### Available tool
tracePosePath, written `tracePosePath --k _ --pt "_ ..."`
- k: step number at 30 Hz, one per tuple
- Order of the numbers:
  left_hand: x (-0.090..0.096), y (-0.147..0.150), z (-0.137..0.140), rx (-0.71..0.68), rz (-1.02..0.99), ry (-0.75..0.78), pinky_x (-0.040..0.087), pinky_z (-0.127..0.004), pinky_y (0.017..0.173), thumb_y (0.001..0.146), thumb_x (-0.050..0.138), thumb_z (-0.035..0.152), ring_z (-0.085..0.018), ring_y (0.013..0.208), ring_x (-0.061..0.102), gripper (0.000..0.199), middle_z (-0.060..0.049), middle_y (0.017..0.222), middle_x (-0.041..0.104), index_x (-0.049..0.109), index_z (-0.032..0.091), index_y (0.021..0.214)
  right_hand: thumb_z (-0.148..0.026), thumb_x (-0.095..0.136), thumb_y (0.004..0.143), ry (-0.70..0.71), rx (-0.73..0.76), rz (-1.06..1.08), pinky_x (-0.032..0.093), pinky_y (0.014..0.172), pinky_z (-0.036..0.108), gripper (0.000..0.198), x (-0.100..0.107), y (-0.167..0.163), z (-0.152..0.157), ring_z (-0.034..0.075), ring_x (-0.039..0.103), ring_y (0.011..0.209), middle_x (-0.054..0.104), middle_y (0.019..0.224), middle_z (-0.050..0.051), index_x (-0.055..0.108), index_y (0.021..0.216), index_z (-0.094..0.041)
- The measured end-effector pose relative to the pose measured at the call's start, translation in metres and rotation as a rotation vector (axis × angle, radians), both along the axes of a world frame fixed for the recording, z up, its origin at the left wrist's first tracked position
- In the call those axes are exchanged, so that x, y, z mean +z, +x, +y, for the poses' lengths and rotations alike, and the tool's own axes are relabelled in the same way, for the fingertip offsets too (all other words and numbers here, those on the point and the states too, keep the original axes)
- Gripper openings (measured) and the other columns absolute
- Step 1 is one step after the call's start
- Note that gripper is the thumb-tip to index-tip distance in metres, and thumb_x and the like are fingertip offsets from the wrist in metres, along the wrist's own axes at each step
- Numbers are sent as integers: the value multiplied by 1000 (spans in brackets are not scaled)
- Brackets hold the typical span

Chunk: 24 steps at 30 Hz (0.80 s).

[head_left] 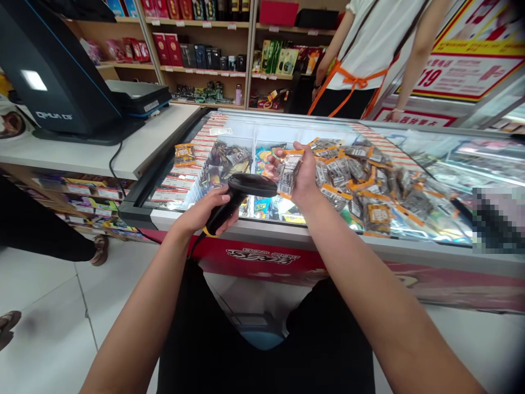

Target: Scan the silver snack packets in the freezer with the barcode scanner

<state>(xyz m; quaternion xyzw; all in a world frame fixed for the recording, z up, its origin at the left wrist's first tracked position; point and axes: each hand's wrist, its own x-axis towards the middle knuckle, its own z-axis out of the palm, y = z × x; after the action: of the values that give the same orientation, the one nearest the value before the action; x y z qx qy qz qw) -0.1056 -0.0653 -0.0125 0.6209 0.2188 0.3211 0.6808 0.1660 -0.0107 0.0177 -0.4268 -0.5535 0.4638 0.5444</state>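
Observation:
My left hand (209,213) is wrapped round the handle of a black barcode scanner (250,186), whose head points right. In my right hand (305,175) is a small snack packet (289,172) with orange edges, its printed label side facing up close to the scanner's head. Both hands are above the glass top of a chest freezer (279,221). Many similar orange-edged packets (342,169) lie in a loose heap on the glass just right of my right hand. A single orange packet (184,155) lies apart at the left of the freezer top.
A dark checkout terminal (69,82) stands on a white counter (102,156) at left, with a cable hanging down. Behind the freezer, a person in a white top with an orange apron tie (355,81) stands before stocked shelves (197,65). Another person's leg (41,230) shows at left.

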Motion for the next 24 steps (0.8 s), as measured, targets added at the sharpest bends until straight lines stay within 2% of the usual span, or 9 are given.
tracePosePath --k 6,13,16,19,24 --pt "5 1 -2 14 3 -18 39 -26 39 94 71 72 -13 34 50 52 1 59 66 55 22 96 -111 57 80 -10 18 89 53 62 43 81 0 0 3 33 69 92 68 95 10 54 88 -30" --pt "6 0 -1 1 -24 -31 36 -27 36 92 70 73 -14 32 48 54 0 57 65 63 20 96 -107 49 88 4 -126 -137 57 73 49 78 -2 3 1 38 69 107 72 107 14 61 95 -31" --pt "7 -2 -2 -19 -32 -63 35 -28 34 92 68 73 -16 32 47 56 -1 56 64 67 17 102 -108 50 86 -5 -96 -74 56 70 47 78 -2 1 1 36 69 102 70 102 13 62 97 -31" --pt "8 -4 -2 -33 -36 -78 34 -28 34 92 67 73 -17 31 46 59 -2 54 63 69 15 104 -110 40 86 -25 -86 15 53 68 45 82 -1 0 1 34 67 99 67 99 13 58 90 -31" --pt "8 -5 -2 -46 -42 -97 33 -28 34 92 69 73 -16 32 46 58 -1 55 63 68 16 101 -109 45 88 5 -152 -95 56 71 48 80 1 2 0 38 69 106 71 103 14 63 95 -31"
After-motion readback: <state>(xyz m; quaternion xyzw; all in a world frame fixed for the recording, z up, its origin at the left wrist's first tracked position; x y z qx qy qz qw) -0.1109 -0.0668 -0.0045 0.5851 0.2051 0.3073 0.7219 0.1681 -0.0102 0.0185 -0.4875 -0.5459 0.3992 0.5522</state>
